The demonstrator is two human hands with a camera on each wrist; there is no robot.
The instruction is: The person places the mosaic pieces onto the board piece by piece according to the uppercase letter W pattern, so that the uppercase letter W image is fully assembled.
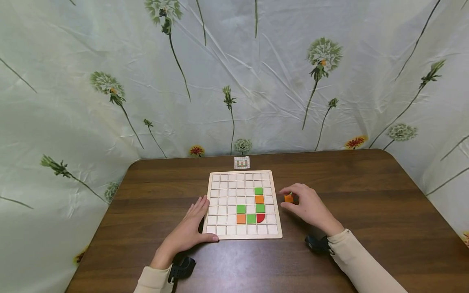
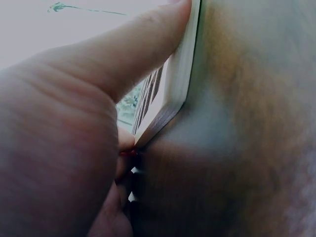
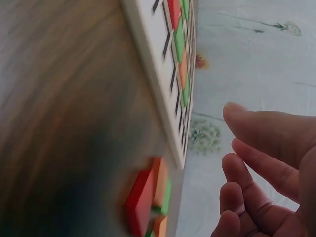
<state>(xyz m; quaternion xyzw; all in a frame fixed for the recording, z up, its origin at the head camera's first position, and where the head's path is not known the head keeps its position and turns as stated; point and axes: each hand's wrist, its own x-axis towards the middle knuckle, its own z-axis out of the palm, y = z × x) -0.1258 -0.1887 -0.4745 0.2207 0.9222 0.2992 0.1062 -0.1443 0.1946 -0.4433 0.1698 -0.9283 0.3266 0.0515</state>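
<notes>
A square wooden grid board (image 1: pixel 222 203) lies on the table. Green, orange and red tiles fill some of its cells, among them a red tile (image 1: pixel 260 218) with one rounded corner. Along the board's left edge rests my left hand (image 1: pixel 188 228), its thumb on the front left corner. Right of the board hovers my right hand (image 1: pixel 309 205), thumb and fingers apart, with nothing between them in the right wrist view. Near it lie loose tiles: an orange tile (image 1: pixel 288 198), and a red tile (image 3: pixel 139 202) beside another orange tile (image 3: pixel 159 182) and a green tile (image 3: pixel 167 196).
A small printed card (image 1: pixel 242 162) with a coloured grid pattern lies behind the board. The brown wooden table (image 1: pixel 348 179) ends at a pale curtain (image 1: pixel 271 81) printed with dandelions.
</notes>
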